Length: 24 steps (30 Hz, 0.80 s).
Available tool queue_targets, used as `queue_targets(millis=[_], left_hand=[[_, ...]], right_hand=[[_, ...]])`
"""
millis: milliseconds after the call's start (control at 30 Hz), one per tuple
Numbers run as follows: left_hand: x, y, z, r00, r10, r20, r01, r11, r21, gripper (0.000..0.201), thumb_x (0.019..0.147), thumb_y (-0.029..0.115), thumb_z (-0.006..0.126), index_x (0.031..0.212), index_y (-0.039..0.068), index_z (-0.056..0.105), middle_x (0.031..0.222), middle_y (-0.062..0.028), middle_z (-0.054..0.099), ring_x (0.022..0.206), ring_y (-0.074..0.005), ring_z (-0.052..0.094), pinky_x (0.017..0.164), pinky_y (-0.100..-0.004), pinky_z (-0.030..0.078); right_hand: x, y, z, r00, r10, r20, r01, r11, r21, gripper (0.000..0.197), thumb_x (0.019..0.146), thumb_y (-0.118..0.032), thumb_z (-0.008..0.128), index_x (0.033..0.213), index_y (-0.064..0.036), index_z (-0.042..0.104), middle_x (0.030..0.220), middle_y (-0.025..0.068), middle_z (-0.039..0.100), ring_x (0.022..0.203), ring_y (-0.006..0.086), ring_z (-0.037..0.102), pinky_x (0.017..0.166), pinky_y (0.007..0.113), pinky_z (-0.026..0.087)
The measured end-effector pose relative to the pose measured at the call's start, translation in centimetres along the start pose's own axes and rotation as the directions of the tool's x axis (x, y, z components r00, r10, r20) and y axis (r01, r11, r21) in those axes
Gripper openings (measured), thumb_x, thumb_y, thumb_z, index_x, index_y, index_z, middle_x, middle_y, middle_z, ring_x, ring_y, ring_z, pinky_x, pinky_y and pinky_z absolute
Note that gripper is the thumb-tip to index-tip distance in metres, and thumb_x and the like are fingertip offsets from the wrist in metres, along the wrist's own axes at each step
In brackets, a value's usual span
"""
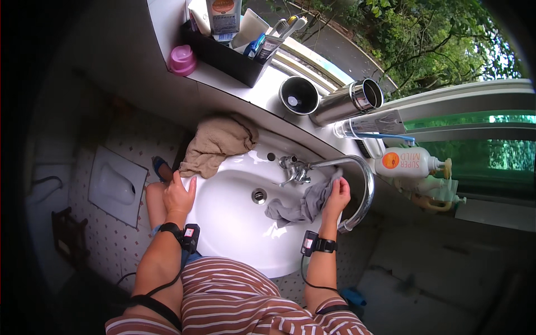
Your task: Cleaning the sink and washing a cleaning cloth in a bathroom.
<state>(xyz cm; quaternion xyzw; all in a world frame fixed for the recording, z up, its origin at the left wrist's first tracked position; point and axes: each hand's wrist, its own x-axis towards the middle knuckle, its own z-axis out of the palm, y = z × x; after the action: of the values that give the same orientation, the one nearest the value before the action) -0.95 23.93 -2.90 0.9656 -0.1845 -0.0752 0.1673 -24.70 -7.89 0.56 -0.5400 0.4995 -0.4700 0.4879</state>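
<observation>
A white washbasin fills the middle of the view. My right hand pinches one end of a grey cloth, which droops over the basin's right inner wall towards the bowl. At the basin's left rim is my left hand, with thumb and forefinger apart. Its fingertips touch the lower edge of a crumpled brown towel draped over the far left corner; some of its fingers are hidden. Behind the bowl stands a chrome tap, and a metal drain lies in the bottom.
Along the windowsill stand a black organiser box of toiletries, a pink container, a dark-lined cup and a steel flask. Pump bottles sit at right. A curved chrome pipe arches beside my right hand. A squat toilet lies left.
</observation>
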Motion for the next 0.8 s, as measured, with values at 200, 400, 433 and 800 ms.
queue_targets(millis=[200, 400, 433, 800], left_hand=[[-0.1, 0.8, -0.1, 1.0, -0.017, 0.022, 0.017, 1.0, 0.008, 0.049, 0.081, 0.04, 0.055, 0.11, 0.002, 0.047, 0.084, -0.0238, 0.061, 0.072, -0.0402, 0.06, 0.063, -0.0468, 0.048], [0.3, 0.6, 0.1, 1.0, -0.005, 0.012, 0.005, 1.0, 0.017, 0.049, 0.08, 0.04, 0.056, 0.11, 0.001, 0.048, 0.085, -0.0232, 0.061, 0.073, -0.04, 0.06, 0.063, -0.0462, 0.048], [0.4, 0.7, 0.2, 1.0, 0.004, 0.01, -0.004, 1.0, 0.015, 0.049, 0.08, 0.04, 0.056, 0.11, 0.001, 0.048, 0.085, -0.0232, 0.061, 0.073, -0.04, 0.06, 0.063, -0.0462, 0.048], [0.1, 0.2, 0.3, 0.999, -0.01, 0.033, 0.01, 1.0, 0.013, 0.05, 0.081, 0.041, 0.055, 0.111, 0.002, 0.048, 0.084, -0.0226, 0.062, 0.072, -0.0405, 0.059, 0.062, -0.0465, 0.048]], right_hand=[[1.1, 2.9, 3.1, 0.801, -0.136, 0.583, 0.569, 0.477, -0.67, 0.014, 0.08, -0.004, 0.055, 0.088, 0.0069, 0.06, 0.083, 0.007, 0.06, 0.074, 0.0133, 0.055, 0.067, 0.027, 0.044], [2.7, 2.5, 2.4, 0.79, 0.238, 0.565, 0.289, 0.669, -0.685, 0.024, 0.079, -0.011, 0.053, 0.095, 0.0038, 0.061, 0.089, 0.0223, 0.062, 0.084, 0.0373, 0.059, 0.071, 0.039, 0.046], [2.2, 2.6, 2.3, 0.797, 0.202, 0.57, 0.302, 0.683, -0.665, 0.027, 0.079, -0.012, 0.052, 0.1, 0.0033, 0.06, 0.092, 0.0233, 0.062, 0.086, 0.0357, 0.06, 0.073, 0.039, 0.046], [0.2, 1.0, -0.4, 0.929, 0.218, 0.299, -0.167, 0.968, -0.188, 0.031, 0.082, -0.005, 0.054, 0.112, 0.0028, 0.056, 0.088, 0.0116, 0.064, 0.077, 0.0156, 0.059, 0.073, 0.028, 0.046]])
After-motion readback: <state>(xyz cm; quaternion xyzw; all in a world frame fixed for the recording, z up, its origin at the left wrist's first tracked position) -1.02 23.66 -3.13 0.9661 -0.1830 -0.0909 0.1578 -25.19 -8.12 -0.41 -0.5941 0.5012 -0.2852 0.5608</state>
